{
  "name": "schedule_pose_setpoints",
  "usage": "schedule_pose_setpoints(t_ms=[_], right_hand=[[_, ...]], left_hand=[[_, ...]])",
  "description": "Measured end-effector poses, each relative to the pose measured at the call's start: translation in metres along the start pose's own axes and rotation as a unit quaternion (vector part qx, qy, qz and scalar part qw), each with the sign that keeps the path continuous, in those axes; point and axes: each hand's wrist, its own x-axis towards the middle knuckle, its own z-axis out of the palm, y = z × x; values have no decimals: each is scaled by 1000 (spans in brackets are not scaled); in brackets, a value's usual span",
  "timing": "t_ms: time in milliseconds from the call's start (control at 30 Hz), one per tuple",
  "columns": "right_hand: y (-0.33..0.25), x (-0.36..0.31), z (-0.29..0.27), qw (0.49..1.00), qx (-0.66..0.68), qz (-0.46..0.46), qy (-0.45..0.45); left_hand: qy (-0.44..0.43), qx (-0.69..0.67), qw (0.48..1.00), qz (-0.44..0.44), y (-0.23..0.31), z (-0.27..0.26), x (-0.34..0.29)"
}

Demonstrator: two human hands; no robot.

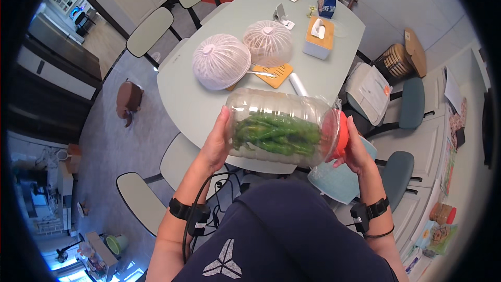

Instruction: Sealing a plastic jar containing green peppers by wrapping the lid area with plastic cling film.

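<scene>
A large clear plastic jar [282, 99] lies sideways between my two hands, in front of my chest and over the near end of the table. Green peppers [276, 133], long and slender, rest along its lower side. Its red lid [342, 134] faces right, with clear plastic film [330, 162] showing around the neck. My left hand [215, 138] presses against the jar's base end. At the other end, my right hand [357, 149] grips the lid, its fingers curled round the rim.
On the pale table [182, 104] stand two pink mesh food covers [222, 61], an orange mat [276, 77], a white roll [298, 84], a tissue box [317, 44] and a blue bag [327, 0]. Chairs [150, 32] surround it. A brown animal-shaped stool [129, 97] sits on the left floor.
</scene>
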Motion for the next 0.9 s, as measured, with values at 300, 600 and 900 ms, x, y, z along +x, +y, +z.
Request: schedule_pose_setpoints(t_ms=[300,600,900], right_hand=[[-9,9,11,999,-18,-27,11],[-4,26,18,999,-39,12,-16],[7,28,33,997,-61,31,32]], left_hand=[[30,-20,998,-45,-9,-12,-4],[57,-31,994,-87,-8,-25,-10],[37,-73,996,-30,-17,-33,-12]])
